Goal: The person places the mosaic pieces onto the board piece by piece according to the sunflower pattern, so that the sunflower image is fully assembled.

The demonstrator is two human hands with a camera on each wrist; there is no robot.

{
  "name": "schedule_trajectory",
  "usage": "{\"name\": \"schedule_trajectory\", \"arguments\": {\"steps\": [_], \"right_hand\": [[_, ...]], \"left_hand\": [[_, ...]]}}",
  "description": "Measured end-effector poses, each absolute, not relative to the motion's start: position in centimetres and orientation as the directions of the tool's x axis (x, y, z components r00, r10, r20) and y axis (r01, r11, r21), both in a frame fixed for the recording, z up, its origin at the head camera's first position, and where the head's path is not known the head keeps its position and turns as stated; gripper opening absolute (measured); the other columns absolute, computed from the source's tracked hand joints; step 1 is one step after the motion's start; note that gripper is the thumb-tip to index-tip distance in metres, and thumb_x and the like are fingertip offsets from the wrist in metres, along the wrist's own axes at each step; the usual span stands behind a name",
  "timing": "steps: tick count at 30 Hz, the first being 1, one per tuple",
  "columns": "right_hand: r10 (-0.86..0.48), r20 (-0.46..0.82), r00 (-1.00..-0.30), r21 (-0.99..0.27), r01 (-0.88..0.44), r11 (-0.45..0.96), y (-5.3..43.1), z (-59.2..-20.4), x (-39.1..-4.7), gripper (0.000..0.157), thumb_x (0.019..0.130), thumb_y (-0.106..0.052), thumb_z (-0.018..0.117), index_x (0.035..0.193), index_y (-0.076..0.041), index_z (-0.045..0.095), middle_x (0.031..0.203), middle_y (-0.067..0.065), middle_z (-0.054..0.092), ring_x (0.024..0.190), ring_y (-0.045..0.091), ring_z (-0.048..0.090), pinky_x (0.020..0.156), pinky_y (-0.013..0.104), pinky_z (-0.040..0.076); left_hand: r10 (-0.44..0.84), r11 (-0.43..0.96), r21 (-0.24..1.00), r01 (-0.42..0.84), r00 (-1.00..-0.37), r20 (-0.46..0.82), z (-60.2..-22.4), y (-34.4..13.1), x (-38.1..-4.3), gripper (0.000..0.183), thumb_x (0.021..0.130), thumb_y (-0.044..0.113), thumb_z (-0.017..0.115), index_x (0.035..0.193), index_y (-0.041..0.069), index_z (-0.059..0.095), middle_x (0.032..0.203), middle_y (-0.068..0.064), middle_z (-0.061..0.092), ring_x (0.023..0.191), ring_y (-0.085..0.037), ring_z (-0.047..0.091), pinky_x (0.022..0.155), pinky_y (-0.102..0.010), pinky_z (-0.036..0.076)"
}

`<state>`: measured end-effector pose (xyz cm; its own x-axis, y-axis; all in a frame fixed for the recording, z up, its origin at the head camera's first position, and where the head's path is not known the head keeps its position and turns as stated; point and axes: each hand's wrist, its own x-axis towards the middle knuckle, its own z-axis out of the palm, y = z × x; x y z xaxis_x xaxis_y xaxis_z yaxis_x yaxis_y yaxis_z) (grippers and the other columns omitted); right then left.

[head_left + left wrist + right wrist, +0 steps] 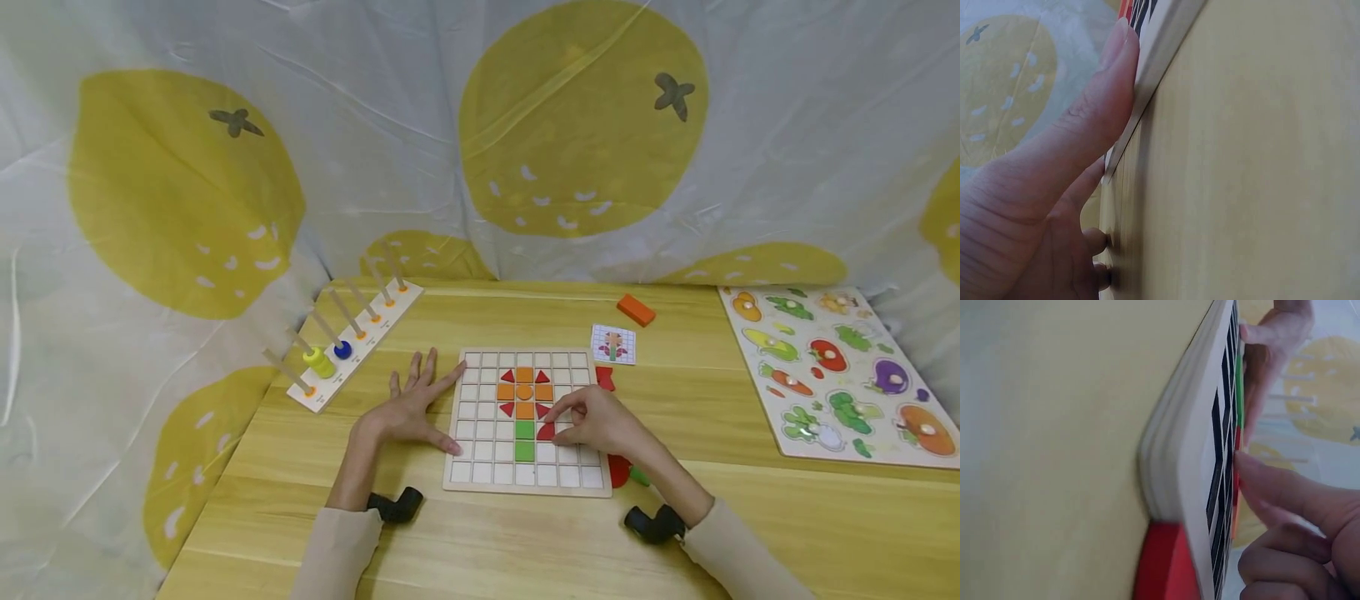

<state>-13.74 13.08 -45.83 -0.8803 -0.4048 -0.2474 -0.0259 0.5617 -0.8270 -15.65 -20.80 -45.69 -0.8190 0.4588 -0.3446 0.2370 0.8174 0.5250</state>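
Observation:
A wooden grid board (453, 473) lies on the table, with several orange squares, an orange circle (524, 392), red triangles and two green squares (524, 451) set in its cells. My left hand (405, 412) spreads its fingers along the board's left side, the thumb (1107, 81) resting on the edge. Over the right part of the grid, my right hand (600, 421) pinches a red rounded piece (545, 432) between thumb and index finger, right beside the upper green square. The other right fingers are curled in, as the right wrist view shows.
A pattern card (613, 344) and an orange block (636, 310) lie behind the board. Red pieces (619, 472) peek out at its right edge. A peg stand (352, 346) with rings is back left; a vegetable puzzle board (847, 375) lies at right.

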Motion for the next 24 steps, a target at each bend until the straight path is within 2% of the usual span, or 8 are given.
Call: {"name": "schedule_trajectory", "arguments": {"steps": [10, 16, 24], "right_hand": [[-0.406, -0.244, -0.881, -0.842, -0.016, 0.54, 18.9, -44.9, -13.5, 0.029, 0.086, -0.017, 0.084, 0.113, -0.007, 0.078, 0.061, -0.004, 0.031, 0.055, 0.009, 0.031, 0.051, 0.023, 0.028], [-0.412, -0.23, -0.882, -0.84, -0.034, 0.542, 22.1, -45.3, -12.9, 0.031, 0.084, -0.019, 0.086, 0.11, -0.004, 0.077, 0.062, -0.005, 0.032, 0.057, 0.006, 0.03, 0.053, 0.024, 0.027], [-0.479, -0.332, -0.813, -0.848, 0.034, 0.529, 23.4, -46.0, -13.0, 0.031, 0.083, -0.017, 0.087, 0.106, 0.0, 0.073, 0.063, -0.003, 0.044, 0.054, 0.006, 0.038, 0.05, 0.019, 0.029]], "left_hand": [[0.465, 0.813, 0.533, 0.236, -0.813, -0.35, -45.6, -20.8, -15.7, 0.128, 0.072, 0.051, 0.091, 0.168, 0.029, 0.009, 0.168, -0.024, -0.027, 0.154, -0.046, -0.031, 0.116, -0.076, -0.02], [0.468, 0.809, 0.539, 0.235, -0.812, -0.349, -45.6, -20.7, -15.8, 0.129, 0.071, 0.052, 0.091, 0.168, 0.027, 0.009, 0.168, -0.024, -0.028, 0.154, -0.047, -0.031, 0.116, -0.077, -0.02], [0.453, 0.82, 0.529, 0.22, -0.813, -0.364, -45.6, -20.7, -15.8, 0.129, 0.071, 0.052, 0.091, 0.168, 0.03, 0.009, 0.169, -0.022, -0.028, 0.154, -0.045, -0.031, 0.117, -0.075, -0.02]]}}
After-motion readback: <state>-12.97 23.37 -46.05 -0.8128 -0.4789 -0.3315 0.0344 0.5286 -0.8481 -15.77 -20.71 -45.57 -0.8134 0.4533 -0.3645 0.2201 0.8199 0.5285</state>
